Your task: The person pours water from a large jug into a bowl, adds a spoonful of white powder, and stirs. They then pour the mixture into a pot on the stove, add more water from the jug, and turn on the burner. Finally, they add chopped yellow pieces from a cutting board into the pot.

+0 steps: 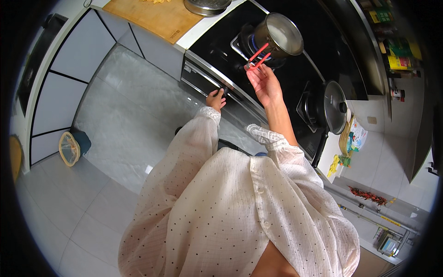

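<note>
My left hand (216, 100) has its thumb and fingers around a black knob (225, 91) on the front of the gas stove. My right hand (265, 85) is palm up, its fingers at the end of a red wire-loop handle (259, 52). That handle belongs to a small stainless steel saucepan (263, 32) on the far burner, with whitish, cloudy-looking liquid (282, 36) inside. A blue flame (253, 42) shows under the saucepan's side. On the near right burner sits a dark frying pan (320, 147) under a glass lid (335, 107).
A wooden cutting board (155, 19) with pale food pieces (155, 1) lies on the left counter beside a round metal lid or pan (207, 7). Right of the stove are a basket (344, 138) and yellow-green items (334, 165). A lined trash bin (78, 147) stands on the floor.
</note>
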A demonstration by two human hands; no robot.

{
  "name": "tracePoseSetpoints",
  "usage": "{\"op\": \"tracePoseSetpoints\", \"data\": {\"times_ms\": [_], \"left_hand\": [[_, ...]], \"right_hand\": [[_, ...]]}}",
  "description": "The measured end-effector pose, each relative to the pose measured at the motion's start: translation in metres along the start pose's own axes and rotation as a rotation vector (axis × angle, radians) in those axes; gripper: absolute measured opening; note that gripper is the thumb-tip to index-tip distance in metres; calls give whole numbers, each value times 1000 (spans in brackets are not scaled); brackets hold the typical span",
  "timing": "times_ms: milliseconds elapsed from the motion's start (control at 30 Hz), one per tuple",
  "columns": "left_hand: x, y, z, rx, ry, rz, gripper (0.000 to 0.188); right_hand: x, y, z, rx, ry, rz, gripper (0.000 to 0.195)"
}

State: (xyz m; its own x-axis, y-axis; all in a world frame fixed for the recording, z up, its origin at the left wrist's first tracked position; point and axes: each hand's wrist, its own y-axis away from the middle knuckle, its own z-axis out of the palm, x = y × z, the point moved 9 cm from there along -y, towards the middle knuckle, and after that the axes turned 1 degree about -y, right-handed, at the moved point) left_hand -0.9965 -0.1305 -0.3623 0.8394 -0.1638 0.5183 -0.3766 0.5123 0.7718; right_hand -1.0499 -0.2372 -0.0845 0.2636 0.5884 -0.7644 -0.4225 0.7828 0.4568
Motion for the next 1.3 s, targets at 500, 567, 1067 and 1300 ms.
{"op": "tracePoseSetpoints", "data": {"times_ms": [500,567,1067,1300], "left_hand": [[43,4,-1,174,-374,377,33],[64,21,5,293,-590,548,28],[238,168,87,22,-459,1133,7],[255,185,71,2,-571,1150,10]], "right_hand": [[-2,5,5,5,56,-50,29],[-6,5,-4,77,164,-98,28],[-93,55,65,82,901,-1071,26],[-77,62,106,-214,960,-1030,30]]}}
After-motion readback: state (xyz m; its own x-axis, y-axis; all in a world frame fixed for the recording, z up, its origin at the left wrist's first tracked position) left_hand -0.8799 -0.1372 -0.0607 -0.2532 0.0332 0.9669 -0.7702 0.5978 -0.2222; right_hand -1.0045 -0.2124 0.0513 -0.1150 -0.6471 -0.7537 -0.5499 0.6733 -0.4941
